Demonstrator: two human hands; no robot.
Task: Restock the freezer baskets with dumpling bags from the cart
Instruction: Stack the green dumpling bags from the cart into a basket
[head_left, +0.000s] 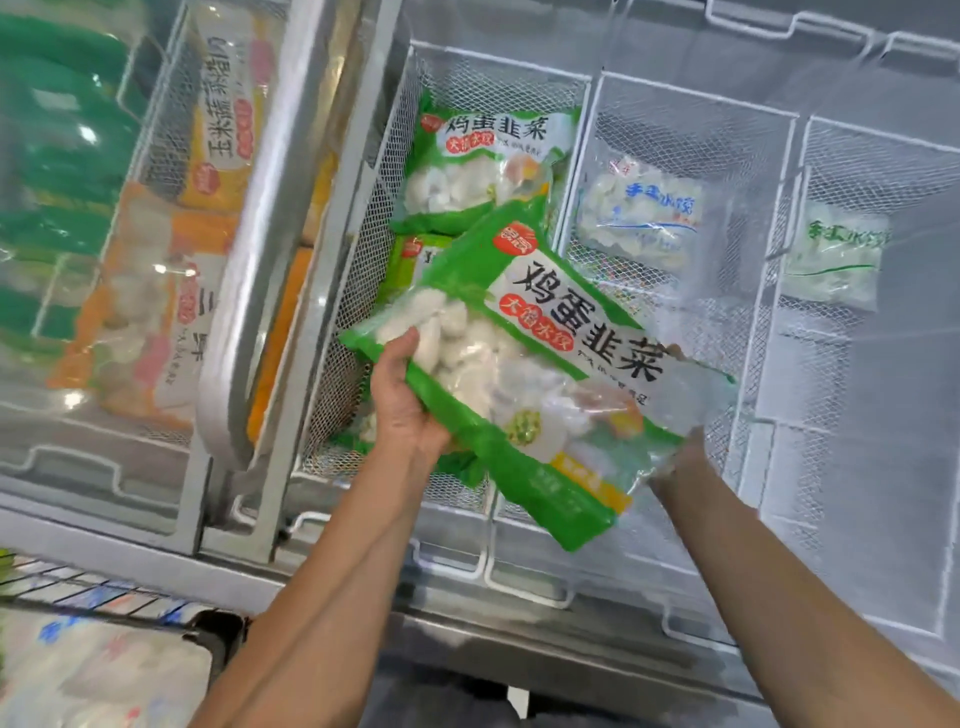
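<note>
1. The person holds a large green plastic dumpling bag with a clear window and black lettering (524, 374) in both hands, slanted above the open freezer. It spans the divide between two baskets, its upper end over the left one.

2. The left hand (402, 400) is wrapped around the bag's long left edge, thumb on top over the dumplings and the other fingers hidden underneath. That pinch probably keeps the slippery film from sliding.

3. The right hand (675, 460) is mostly hidden behind the bag's lower right corner. It appears to prop the corner from below, but how its fingers close cannot be told.

4. Two hands likely suit a floppy, heavy bag: supported at two places, it stays flat enough to be laid down rather than dropped.

5. The white wire-mesh freezer basket on the left (363, 249) already holds matching green bags (483, 166), so the held one seems meant for it, sorted by flavour.

6. The neighbouring white wire basket (587, 171) holds a clear bag with blue print (641, 213), and the next a clear bag with green print (836, 254).

7. A wire cart (93, 597) with pale bags sits at the lower left, close at hand for further restocking.
</note>
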